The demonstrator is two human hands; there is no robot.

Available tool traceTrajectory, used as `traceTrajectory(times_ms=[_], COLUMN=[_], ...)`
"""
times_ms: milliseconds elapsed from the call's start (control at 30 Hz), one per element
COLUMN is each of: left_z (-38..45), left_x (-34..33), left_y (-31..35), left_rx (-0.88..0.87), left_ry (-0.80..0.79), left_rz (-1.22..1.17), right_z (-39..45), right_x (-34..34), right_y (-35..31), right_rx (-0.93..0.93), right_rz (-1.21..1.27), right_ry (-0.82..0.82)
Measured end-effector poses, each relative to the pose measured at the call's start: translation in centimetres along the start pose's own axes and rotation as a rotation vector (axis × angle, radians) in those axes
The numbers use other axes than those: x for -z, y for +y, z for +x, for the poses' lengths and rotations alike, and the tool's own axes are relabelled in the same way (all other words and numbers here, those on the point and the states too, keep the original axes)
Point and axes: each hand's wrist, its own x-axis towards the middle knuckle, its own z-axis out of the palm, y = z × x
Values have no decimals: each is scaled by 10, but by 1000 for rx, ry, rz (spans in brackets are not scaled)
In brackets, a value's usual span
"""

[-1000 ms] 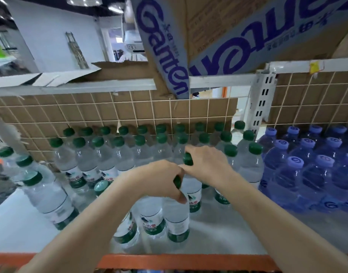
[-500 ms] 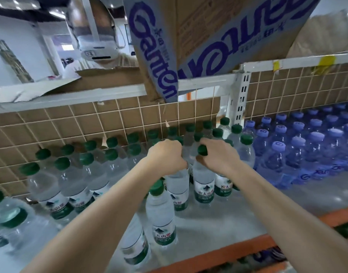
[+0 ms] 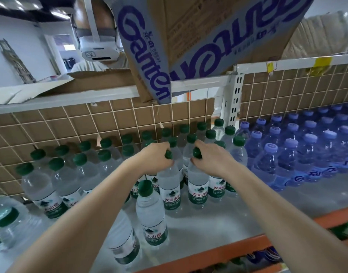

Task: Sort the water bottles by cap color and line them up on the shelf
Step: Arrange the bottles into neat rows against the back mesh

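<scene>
Our left hand [image 3: 156, 157] and right hand [image 3: 209, 157] have drawn apart, each clenching a green-capped clear plastic bottle [image 3: 170, 179] by its neck, at twelve o'clock; both now line up.

1. Shelf [image 3: 218, 219]: I see it run left to right in front of me, with a wire grid [image 3: 74, 125] standing along its back.
2. Left bottles [image 3: 86, 168]: rows standing on the shelf's left and middle, back against the grid.
3. Right bottles [image 3: 287, 154]: rows on the shelf's right, just beside the left group.
4. My left hand [image 3: 155, 158] and right hand [image 3: 210, 158]: side by side over the middle rows, each on a bottle top.
5. Lone bottle [image 3: 151, 213]: stands in front of the rows, below my left hand.
6. Cardboard box [image 3: 198, 36]: on the upper rack, above the grid.
7. Post [image 3: 235, 99]: upright behind where the two groups meet.
</scene>
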Motion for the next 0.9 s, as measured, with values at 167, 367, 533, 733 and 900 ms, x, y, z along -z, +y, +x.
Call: traceTrajectory(times_ms=[167,367,533,733,900], left_z=[4,11,3,-2,-6], left_x=[-13,-19,-18,-18,-23], left_y=[9,16,15,16,18], left_rx=[116,139,105,95,109], left_ry=[78,102,66,41,82], left_rz=[-8,-29,62,62,50], right_z=[0,1,1,4,1], right_x=[1,2,-7,-13,-11], right_y=[2,6,6,2,3], right_rx=[31,95,77,41,157], right_rz=[11,18,54,73,51], right_ry=[45,38,106,142,96])
